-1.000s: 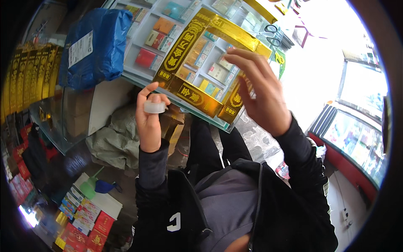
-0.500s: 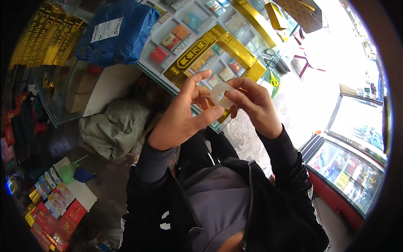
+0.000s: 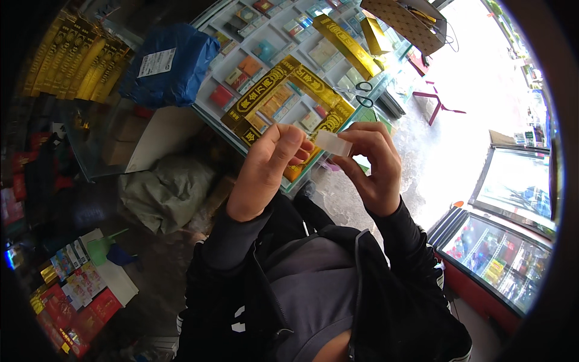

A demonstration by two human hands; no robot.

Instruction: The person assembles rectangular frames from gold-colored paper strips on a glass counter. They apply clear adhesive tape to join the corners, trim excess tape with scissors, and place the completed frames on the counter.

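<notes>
My right hand point(image 3: 377, 166) pinches a roll of clear tape point(image 3: 333, 144) between thumb and fingers, above the near corner of a glass counter. Close beside the roll, my left hand point(image 3: 268, 169) is closed, thumb pressed toward the fingers. Whether a loose tape end is between them is too small to tell. Under the hands, a square frame of gold printed card strips point(image 3: 259, 90) lies on the counter, its middle open. Part of its near side is hidden by my hands. Scissors point(image 3: 362, 96) with dark handles lie just past the frame's right corner.
The glass counter point(image 3: 238, 45) holds several small packs in compartments. A blue plastic-wrapped parcel point(image 3: 175, 81) rests at its left end. Another gold strip point(image 3: 347, 48) and a patterned paper bag point(image 3: 410, 24) are farther back. A grey-green sack point(image 3: 166, 193) sits below left; a glass-topped case point(image 3: 497, 253) stands right.
The tape roll has turned from showing its round opening to its side. My left hand has gone from spread fingers to closed. The counter sits slightly lower in view.
</notes>
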